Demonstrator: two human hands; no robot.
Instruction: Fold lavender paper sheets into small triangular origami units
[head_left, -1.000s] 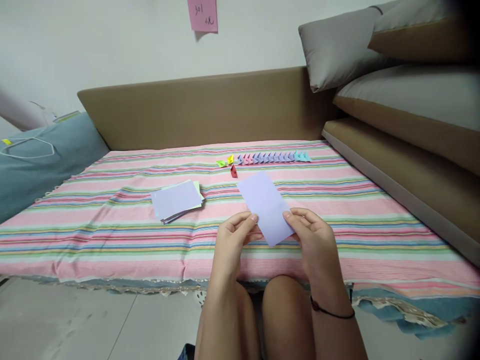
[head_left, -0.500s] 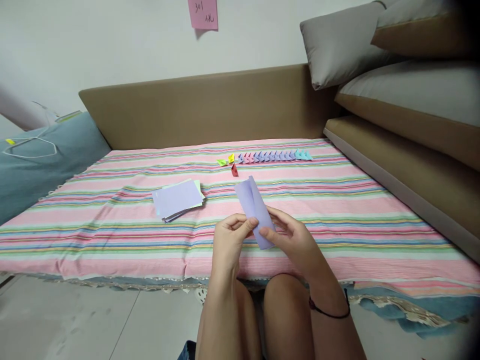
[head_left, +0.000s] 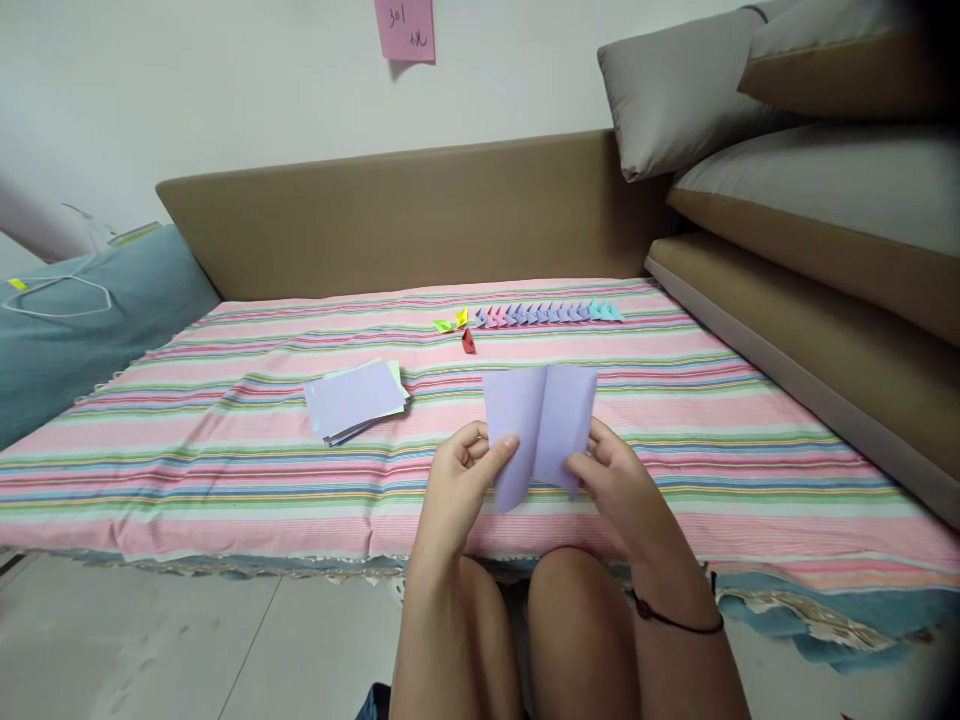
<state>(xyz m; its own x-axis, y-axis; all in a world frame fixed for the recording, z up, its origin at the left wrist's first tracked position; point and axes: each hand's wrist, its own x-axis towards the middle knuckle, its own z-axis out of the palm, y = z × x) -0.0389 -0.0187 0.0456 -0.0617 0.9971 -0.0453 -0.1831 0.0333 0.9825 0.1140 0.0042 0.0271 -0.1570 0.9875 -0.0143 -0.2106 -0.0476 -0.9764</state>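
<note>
sheet of lavender paper (head_left: 568, 415), just below frame centre, standing open about a middle crease: your left hand (head_left: 469, 468) and right hand (head_left: 611, 478) each pinch one side, thumbs uppermost. creasing seems in hand; the next move likely calls for edges aligned to that crease.

The sheet (head_left: 564, 405) which I held was of paper, smooth and matt. The stack (head_left: 356, 395) was also of smooth, matt paper, and the folded pieces (head_left: 553, 315) looked like paper too. The striped cover (head_left: 225, 480) was of cloth, slightly wrinkled. The grey cushion (head_left: 679, 95) had a matt cloth surface. The backrest (head_left: 397, 230) looked smooth and matt. The floor tiles (head_left: 172, 640) were smooth, with a weak shine.
</note>
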